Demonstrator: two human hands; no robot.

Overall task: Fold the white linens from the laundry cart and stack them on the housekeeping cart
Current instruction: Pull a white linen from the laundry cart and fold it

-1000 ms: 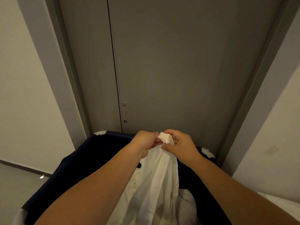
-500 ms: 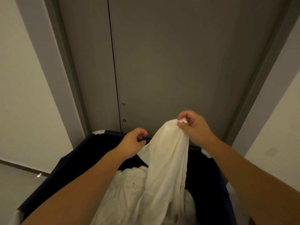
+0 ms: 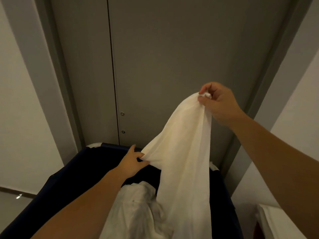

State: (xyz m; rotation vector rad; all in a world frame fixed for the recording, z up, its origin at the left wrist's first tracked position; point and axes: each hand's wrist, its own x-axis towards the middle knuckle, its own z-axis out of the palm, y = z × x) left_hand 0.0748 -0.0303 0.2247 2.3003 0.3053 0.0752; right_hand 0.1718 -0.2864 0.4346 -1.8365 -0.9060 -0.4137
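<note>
As the right hand (image 3: 219,104) pinches its top — left hand (image 3: 131,163) (lower) its edge — the linen (image 3: 184,152) hangs.

One left hand (image 3: 132,163), one right hand (image 3: 219,104), one raised white linen sheet (image 3: 183,152), one dark-blue fabric laundry cart (image 3: 69,178).

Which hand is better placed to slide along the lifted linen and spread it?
Probably the left hand: it pinches the linen at its edge lower down; the right hand holds the top up.
</note>
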